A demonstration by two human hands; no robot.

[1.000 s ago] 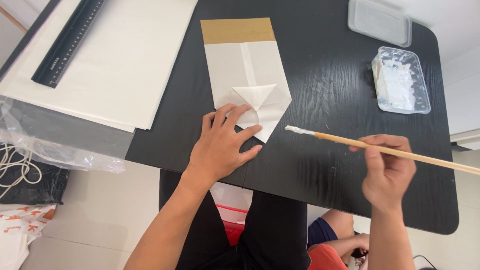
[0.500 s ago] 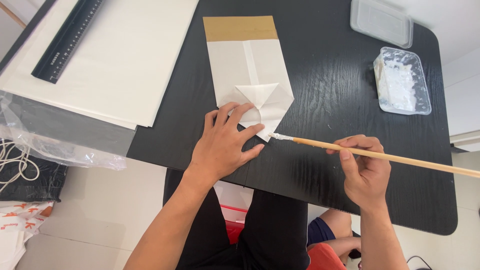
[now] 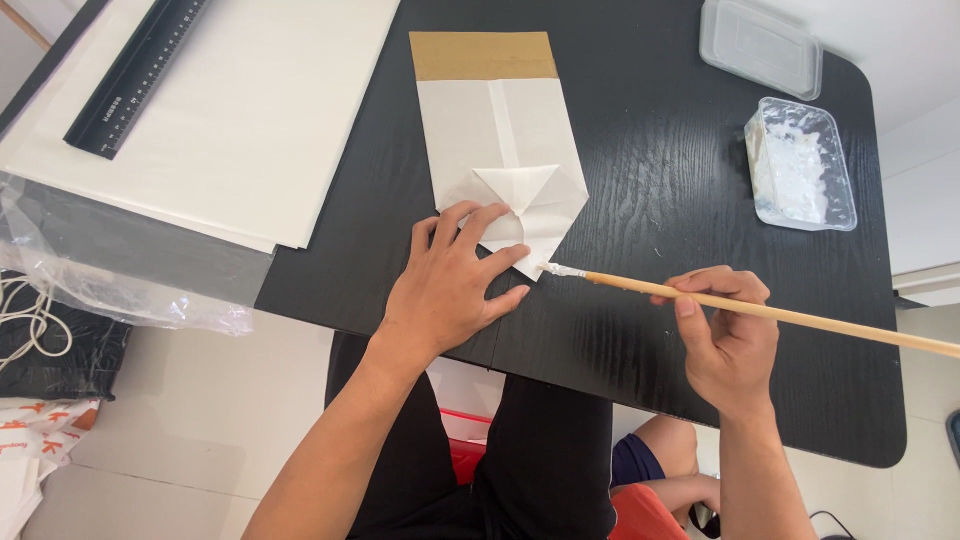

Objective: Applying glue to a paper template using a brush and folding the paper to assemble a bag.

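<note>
Matt white paper bag, wooden brush, grained black wood table.

A clear plastic tub of white paste and its lid sit at the table's far right.

Upper left I see a black ruler on white paper sheets; upper right, a clear lid; lower left, crumpled plastic wrap.

Bare bench lies right of the paper bag, open as far as the glue tray and the lid behind it. Left of the bag a narrow dark strip stays free before the paper sheets and ruler. Near the bag's front corner, the brush crosses the way.
</note>
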